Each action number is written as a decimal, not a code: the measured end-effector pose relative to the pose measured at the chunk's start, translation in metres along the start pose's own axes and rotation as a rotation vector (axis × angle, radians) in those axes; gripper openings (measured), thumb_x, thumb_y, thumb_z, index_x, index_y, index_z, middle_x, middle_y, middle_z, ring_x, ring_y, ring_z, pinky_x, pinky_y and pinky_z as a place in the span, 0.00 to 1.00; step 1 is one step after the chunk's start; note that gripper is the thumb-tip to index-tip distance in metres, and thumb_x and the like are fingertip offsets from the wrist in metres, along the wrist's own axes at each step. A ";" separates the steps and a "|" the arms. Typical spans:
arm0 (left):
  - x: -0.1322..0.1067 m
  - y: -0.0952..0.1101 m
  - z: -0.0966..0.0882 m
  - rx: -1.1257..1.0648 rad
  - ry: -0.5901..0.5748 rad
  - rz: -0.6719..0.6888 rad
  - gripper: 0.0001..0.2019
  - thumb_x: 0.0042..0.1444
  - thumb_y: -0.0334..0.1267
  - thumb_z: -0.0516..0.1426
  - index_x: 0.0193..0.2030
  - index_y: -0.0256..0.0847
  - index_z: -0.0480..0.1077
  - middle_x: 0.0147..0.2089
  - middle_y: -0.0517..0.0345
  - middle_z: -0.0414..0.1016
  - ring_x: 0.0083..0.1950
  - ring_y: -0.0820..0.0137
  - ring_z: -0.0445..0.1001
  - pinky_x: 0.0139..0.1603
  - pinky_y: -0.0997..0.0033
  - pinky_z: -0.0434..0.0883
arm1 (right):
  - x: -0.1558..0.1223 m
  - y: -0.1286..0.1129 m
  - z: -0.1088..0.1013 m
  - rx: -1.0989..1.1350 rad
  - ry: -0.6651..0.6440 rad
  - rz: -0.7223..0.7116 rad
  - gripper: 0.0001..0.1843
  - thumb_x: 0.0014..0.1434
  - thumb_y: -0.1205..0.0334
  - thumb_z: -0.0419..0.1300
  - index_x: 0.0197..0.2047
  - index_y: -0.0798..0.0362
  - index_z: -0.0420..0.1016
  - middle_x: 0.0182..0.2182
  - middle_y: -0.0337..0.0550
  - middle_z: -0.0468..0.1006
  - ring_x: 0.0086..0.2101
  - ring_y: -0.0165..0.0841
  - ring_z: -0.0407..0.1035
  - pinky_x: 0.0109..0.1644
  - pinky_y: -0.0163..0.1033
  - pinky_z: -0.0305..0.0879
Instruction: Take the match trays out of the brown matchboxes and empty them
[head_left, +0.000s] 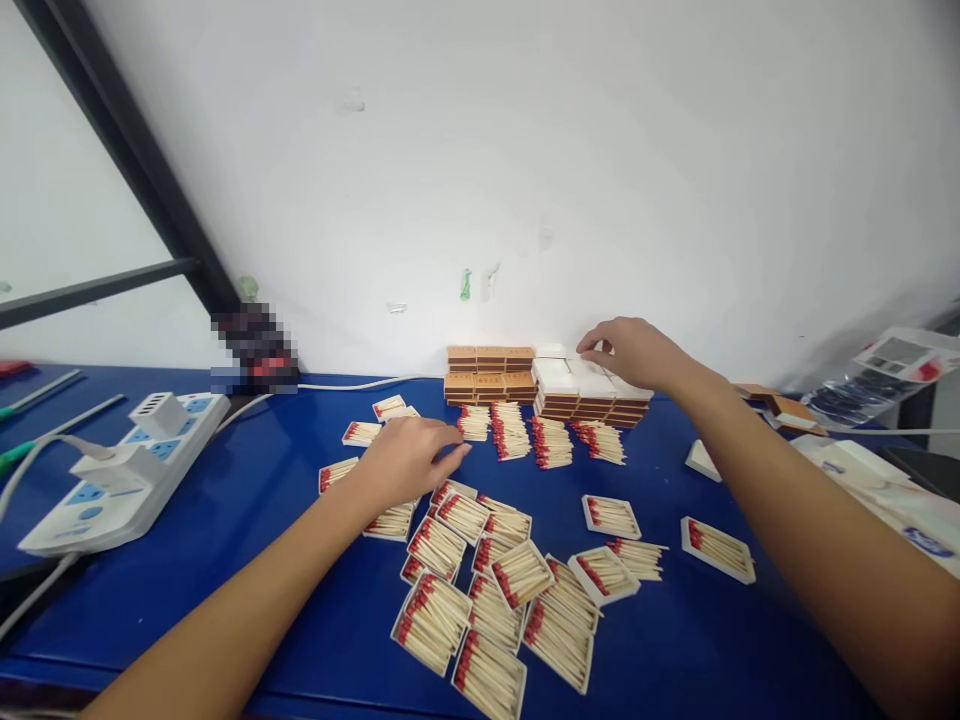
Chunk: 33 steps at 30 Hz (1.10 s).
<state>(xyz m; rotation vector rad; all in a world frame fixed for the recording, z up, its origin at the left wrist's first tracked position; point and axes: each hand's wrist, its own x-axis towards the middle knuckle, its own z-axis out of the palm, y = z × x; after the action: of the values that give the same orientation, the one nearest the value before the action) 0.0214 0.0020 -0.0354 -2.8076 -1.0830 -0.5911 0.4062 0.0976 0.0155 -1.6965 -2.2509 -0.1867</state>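
My left hand [412, 455] is over the left of the blue table, beside a loose match pile [474, 423]. Its thumb is apart from the fingers, and nothing shows in it. At the back, my right hand [626, 350] bends its fingers in a pinch at a white matchbox tray [555, 376] group, on top of stacked brown matchbox sleeves [589, 408]; the fingertips partly hide what they grip. More loose red-headed matches [511, 432] lie in rows before the stacks. Match-filled trays [523, 574] lie overlapping in the front middle.
Brown closed matchboxes [490, 385] are stacked against the wall. A white power strip [124, 475] with plugs and cords occupies the left. Single filled trays [718, 550] lie to the right, near plastic packaging [874, 375] and a white bag [877, 500].
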 end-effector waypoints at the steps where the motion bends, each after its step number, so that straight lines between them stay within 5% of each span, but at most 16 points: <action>1: 0.000 0.000 0.000 0.003 -0.003 0.001 0.16 0.72 0.41 0.54 0.39 0.40 0.82 0.29 0.56 0.81 0.30 0.65 0.77 0.31 0.66 0.63 | -0.001 -0.001 -0.003 0.012 0.006 0.000 0.13 0.63 0.58 0.59 0.39 0.49 0.87 0.40 0.47 0.87 0.39 0.44 0.80 0.43 0.47 0.73; 7: 0.001 0.002 -0.001 -0.002 -0.009 -0.002 0.15 0.72 0.41 0.54 0.40 0.40 0.82 0.31 0.55 0.82 0.31 0.65 0.77 0.31 0.65 0.63 | -0.042 -0.042 -0.033 0.120 0.061 -0.066 0.17 0.68 0.49 0.57 0.42 0.46 0.86 0.41 0.47 0.87 0.37 0.43 0.78 0.44 0.48 0.72; 11: 0.001 0.003 -0.001 -0.011 -0.017 0.006 0.16 0.72 0.41 0.54 0.41 0.40 0.82 0.31 0.54 0.82 0.31 0.65 0.77 0.32 0.64 0.64 | -0.094 -0.067 -0.046 0.281 -0.424 -0.133 0.18 0.65 0.40 0.63 0.42 0.43 0.87 0.37 0.44 0.86 0.33 0.40 0.77 0.34 0.43 0.70; 14: 0.001 0.003 0.000 -0.006 -0.022 0.014 0.17 0.73 0.42 0.53 0.39 0.40 0.82 0.30 0.54 0.81 0.30 0.65 0.76 0.31 0.64 0.64 | -0.128 -0.070 -0.042 0.294 -0.597 -0.075 0.22 0.58 0.34 0.68 0.45 0.42 0.86 0.40 0.45 0.85 0.35 0.43 0.79 0.34 0.44 0.72; 25: 0.002 -0.001 -0.004 -0.013 0.006 0.011 0.18 0.74 0.44 0.53 0.42 0.40 0.83 0.30 0.56 0.81 0.29 0.67 0.75 0.34 0.64 0.65 | -0.137 -0.063 -0.025 0.221 -0.511 -0.041 0.12 0.60 0.48 0.65 0.39 0.46 0.81 0.35 0.46 0.83 0.35 0.43 0.76 0.36 0.46 0.68; 33: 0.002 -0.002 -0.001 -0.007 -0.008 0.010 0.16 0.72 0.42 0.55 0.42 0.40 0.83 0.30 0.55 0.81 0.30 0.66 0.77 0.34 0.65 0.66 | -0.138 -0.046 -0.014 0.181 -0.426 -0.063 0.18 0.58 0.47 0.65 0.46 0.47 0.85 0.44 0.52 0.85 0.41 0.48 0.78 0.43 0.51 0.72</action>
<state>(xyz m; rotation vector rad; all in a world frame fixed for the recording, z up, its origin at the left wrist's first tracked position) 0.0210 0.0040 -0.0338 -2.8219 -1.0696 -0.5847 0.3985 -0.0457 -0.0119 -1.6931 -2.5240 0.3906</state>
